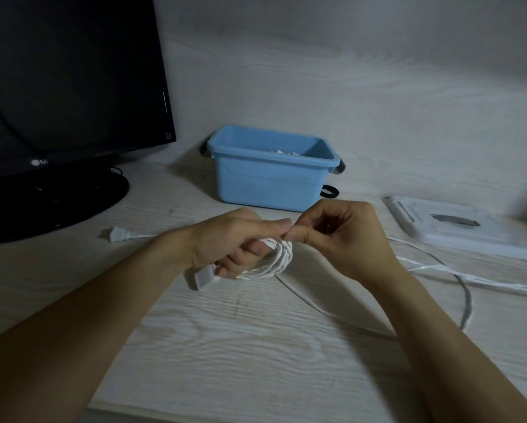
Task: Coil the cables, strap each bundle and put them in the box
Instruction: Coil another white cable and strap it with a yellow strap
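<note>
Both hands (225, 239) (341, 236) pinch white coil (279, 259), seemingly winding.

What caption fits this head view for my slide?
Both hands, left and right, hold a white cable coil above the desk, blue box behind.

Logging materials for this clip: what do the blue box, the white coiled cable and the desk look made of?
Light blue rectangular box: moulded plastic, smooth, faintly glossy rim. White coiled cable: seemingly plastic-sheathed, with slight sheen. Pale desk: wood-grain pattern, matte, probably laminate rather than solid wood.
</note>
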{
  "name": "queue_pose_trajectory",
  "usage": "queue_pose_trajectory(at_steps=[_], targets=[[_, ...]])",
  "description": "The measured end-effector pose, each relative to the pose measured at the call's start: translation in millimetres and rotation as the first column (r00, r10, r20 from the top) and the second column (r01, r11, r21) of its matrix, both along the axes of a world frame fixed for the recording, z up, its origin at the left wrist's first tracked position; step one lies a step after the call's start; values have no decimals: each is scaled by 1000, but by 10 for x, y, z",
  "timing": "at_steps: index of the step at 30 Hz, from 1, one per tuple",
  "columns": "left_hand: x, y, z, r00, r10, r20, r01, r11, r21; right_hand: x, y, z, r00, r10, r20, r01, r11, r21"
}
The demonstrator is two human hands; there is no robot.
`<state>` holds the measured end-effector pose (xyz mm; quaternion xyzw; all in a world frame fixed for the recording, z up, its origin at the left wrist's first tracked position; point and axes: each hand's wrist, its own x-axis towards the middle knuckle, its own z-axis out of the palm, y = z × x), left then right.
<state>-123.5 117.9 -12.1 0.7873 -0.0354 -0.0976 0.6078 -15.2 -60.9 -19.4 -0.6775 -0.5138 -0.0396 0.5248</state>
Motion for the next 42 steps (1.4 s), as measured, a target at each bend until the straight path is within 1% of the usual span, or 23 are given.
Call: queue_pose_trajectory(at_steps=[4, 6, 7, 9, 11, 13, 15, 17, 19, 21, 24, 25, 26, 30, 32, 33, 35, 36, 38, 39, 41, 42], targets=[[26, 27, -5, 995, 99, 7, -96, 980, -175, 33, -65, 24, 997, -73, 7, 72, 997, 12], [46, 13, 3, 986, 170, -3, -162, 937, -309, 42, -68, 32, 993, -115, 11, 115, 993, 6], [55, 9, 21, 977, 213, -5, -197, 894, -402, 54, -71, 37, 990, -140, 9, 140, 990, 6], [79, 32, 68, 955, 296, 10, -235, 777, -584, 97, -103, 41, 983, -184, 4, 184, 983, -2], [92, 109, 116, 924, 380, 38, -247, 672, -698, 146, -127, 25, 977, -210, 20, 211, 977, -43], [106, 218, 139, 879, 475, 49, -273, 584, -765, 186, -142, -3, 973, -229, 37, 231, 968, -101], [112, 312, 152, 823, 567, 29, -309, 489, -816, 223, -140, -38, 969, -244, 48, 248, 959, -138], [123, 384, 148, 779, 627, -21, -321, 369, -872, 233, -116, -74, 966, -248, 72, 257, 953, -162], [127, 448, 144, 748, 658, -87, -323, 247, -913, 192, -49, -124, 970, -219, 105, 236, 953, -192], [147, 469, 135, 748, 653, -116, -307, 185, -934, 120, 35, -188, 977, -166, 131, 193, 953, -233], [185, 392, 123, 744, 659, -108, -277, 158, -948, 23, 132, -250, 982, -119, 149, 160, 939, -304], [195, 340, 121, 739, 665, -106, -285, 165, -944, 5, 146, -258, 982, -103, 161, 152, 933, -326], [201, 287, 118, 735, 671, -98, -302, 195, -933, -19, 147, -262, 981, -80, 176, 139, 927, -348], [224, 115, 71, 722, 692, 4, -347, 366, -863, -98, 141, -264, 970, 8, 242, 94, 909, -406], [243, 76, 12, 706, 701, 97, -364, 477, -800, -118, 154, -266, 965, 22, 261, 89, 910, -405], [259, 69, -34, 693, 701, 169, -384, 557, -737, -122, 163, -265, 964, 24, 264, 87, 912, -401], [286, 29, -130, 661, 668, 341, -465, 722, -512, -132, 170, -254, 965, 28, 262, 80, 917, -392], [294, -3, -171, 661, 631, 406, -499, 774, -389, -139, 168, -249, 965, 29, 262, 75, 922, -380], [308, -46, -259, 676, 550, 489, -544, 821, -171, -152, 157, -233, 961, 31, 274, 67, 937, -342], [304, -56, -296, 686, 481, 545, -549, 835, -46, -160, 155, -220, 960, 30, 279, 63, 946, -319], [253, -66, -327, 721, 273, 636, -506, 835, 216, -171, 154, -195, 961, 33, 276, 45, 961, -273], [234, -68, -325, 738, 186, 649, -476, 825, 304, -171, 153, -185, 960, 28, 279, 43, 968, -247]])
